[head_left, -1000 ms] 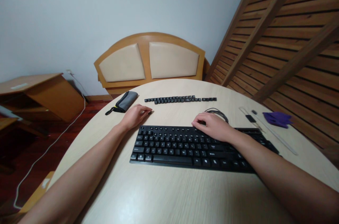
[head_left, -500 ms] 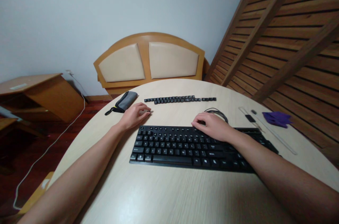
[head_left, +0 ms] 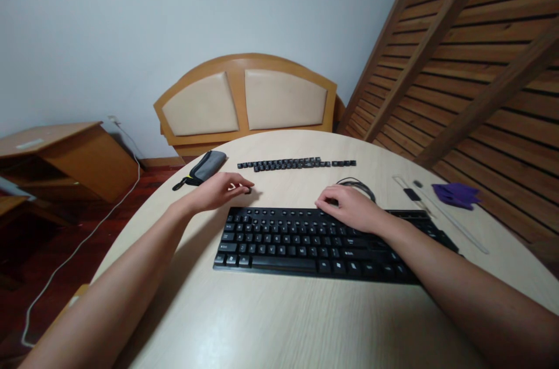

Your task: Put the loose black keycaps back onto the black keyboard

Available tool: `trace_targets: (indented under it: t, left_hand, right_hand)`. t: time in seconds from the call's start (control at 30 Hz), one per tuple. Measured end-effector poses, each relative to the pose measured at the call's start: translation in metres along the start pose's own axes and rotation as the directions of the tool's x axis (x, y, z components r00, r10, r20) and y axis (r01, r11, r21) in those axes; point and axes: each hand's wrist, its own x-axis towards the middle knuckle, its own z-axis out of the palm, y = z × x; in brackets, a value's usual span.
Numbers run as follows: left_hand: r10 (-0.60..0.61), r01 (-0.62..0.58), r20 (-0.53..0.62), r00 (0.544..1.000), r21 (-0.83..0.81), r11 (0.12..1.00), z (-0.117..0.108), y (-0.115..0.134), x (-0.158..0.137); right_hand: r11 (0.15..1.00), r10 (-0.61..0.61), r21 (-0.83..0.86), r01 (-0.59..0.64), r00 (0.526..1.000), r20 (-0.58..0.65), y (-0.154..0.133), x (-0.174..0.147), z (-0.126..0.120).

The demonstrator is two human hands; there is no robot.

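Observation:
My left hand [head_left: 220,190] is raised just beyond the keyboard's upper left corner, thumb and fingertips pinched on a small black keycap [head_left: 248,190]. Below it lies the black keyboard [head_left: 283,264], flat on the table with its long side toward me. My right hand [head_left: 347,203] rests on the keyboard's far edge, right of the middle, with its fingers curled in; what they hold, if anything, is hidden. Past both hands, loose black keycaps [head_left: 288,164] are lined up in rows. My right forearm covers part of the keyboard's right side.
A grey pouch [head_left: 209,166] lies left of the keycap rows. A coiled black cable [head_left: 362,187] sits behind my right hand. On the right are a wire puller with a black handle [head_left: 411,194], a thin pale stick [head_left: 458,223] and a purple cloth [head_left: 456,195].
My left hand has shifted slightly right and lifted from the table, with the keycap now showing at its fingertips. The right hand has stayed in place.

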Motion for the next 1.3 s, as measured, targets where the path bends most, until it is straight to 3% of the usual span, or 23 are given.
trace_targets:
  t: [0.2,0.5,0.8,1.3]
  left_hand:
    - [0.098,-0.080,0.195,0.976,-0.099,0.992,-0.004,0.030,-0.006]
    - [0.074,-0.045,0.307,0.949,-0.101,0.994,0.000,0.035,-0.008]
    - [0.080,-0.090,0.307,0.948,0.020,0.996,0.000,0.040,-0.009]
    - [0.112,-0.127,0.256,0.960,0.044,0.991,0.002,0.043,-0.009]
  right_hand:
    - [1.000,0.005,-0.004,-0.005,1.000,0.004,0.001,0.000,0.000]
    - [1.000,0.003,-0.007,-0.003,1.000,0.004,-0.001,0.000,-0.001]
    - [1.000,0.005,0.000,-0.005,1.000,0.011,0.000,0.000,0.000]
    - [1.000,0.010,-0.006,-0.010,1.000,0.008,-0.001,0.000,-0.001]
